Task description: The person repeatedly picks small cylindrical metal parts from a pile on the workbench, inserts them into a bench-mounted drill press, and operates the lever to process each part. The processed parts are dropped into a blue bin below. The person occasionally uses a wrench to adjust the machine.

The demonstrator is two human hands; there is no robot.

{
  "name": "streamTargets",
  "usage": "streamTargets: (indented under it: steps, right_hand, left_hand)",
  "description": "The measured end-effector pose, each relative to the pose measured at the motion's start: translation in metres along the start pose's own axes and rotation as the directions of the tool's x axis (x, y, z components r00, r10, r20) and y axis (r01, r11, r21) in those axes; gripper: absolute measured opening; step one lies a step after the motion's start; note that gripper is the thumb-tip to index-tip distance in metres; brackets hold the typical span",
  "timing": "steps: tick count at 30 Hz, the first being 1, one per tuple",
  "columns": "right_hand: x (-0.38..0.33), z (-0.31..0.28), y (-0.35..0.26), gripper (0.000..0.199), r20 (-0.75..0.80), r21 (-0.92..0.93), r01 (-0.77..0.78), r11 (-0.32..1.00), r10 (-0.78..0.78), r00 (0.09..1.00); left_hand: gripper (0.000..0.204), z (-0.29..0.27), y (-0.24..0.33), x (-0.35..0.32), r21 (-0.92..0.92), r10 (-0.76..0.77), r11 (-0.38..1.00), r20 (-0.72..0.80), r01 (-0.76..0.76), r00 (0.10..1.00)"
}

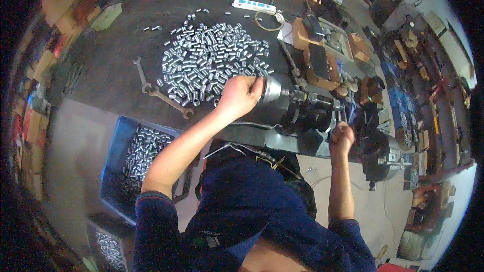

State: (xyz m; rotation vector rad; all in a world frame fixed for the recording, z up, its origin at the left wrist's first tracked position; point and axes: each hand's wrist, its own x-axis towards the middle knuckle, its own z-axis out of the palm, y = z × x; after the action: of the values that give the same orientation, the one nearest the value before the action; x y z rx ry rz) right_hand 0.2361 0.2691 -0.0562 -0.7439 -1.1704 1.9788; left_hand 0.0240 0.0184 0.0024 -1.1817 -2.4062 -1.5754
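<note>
A small dark bench machine with a silver cone-shaped chuck [272, 89] stands at the table's front edge. My left hand [240, 95] is closed right at the chuck's left face; its fingers hide whatever is between them. At the machine's right end, my right hand [343, 135] is wrapped round a metal lever [339, 113], whose upper part shows above the fist. Behind my left hand spreads a large heap of short shiny metal sleeves [206, 58].
Two open-end wrenches [164, 99] lie left of the heap. A blue bin [112, 161] of metal sleeves stands below the table's left front, with another container [108, 247] nearer me. Behind the machine are a power strip [254, 5], a long tool and boxes. Loaded shelves [428, 90] line the right.
</note>
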Motion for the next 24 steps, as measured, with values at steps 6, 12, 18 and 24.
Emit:
streamTargets:
  steps: [6,12,18,24]
  right_hand:
    - [0.12,0.0,0.025,0.017,0.035,-0.507,0.362,0.783,-0.401,0.915]
    - [0.043,0.057,-0.055,0.021,0.008,-0.004,0.413,0.911,-0.413,0.911]
    - [-0.02,0.012,-0.028,0.022,0.104,0.061,0.243,0.968,-0.248,0.963]
    - [0.06,0.009,0.023,0.021,-0.253,-0.305,0.025,0.952,-0.106,0.962]
  left_hand:
    - [0.035,-0.002,-0.002,0.006,0.006,-0.029,1.0,0.049,0.029,0.998]
    - [0.037,-0.006,-0.005,0.005,-0.08,-0.094,0.991,0.115,0.104,0.989]
    - [0.039,-0.012,-0.01,-0.001,-0.143,-0.162,0.974,0.106,0.176,0.981]
    - [0.038,-0.034,0.001,0.001,-0.19,-0.275,0.933,0.169,0.305,0.947]
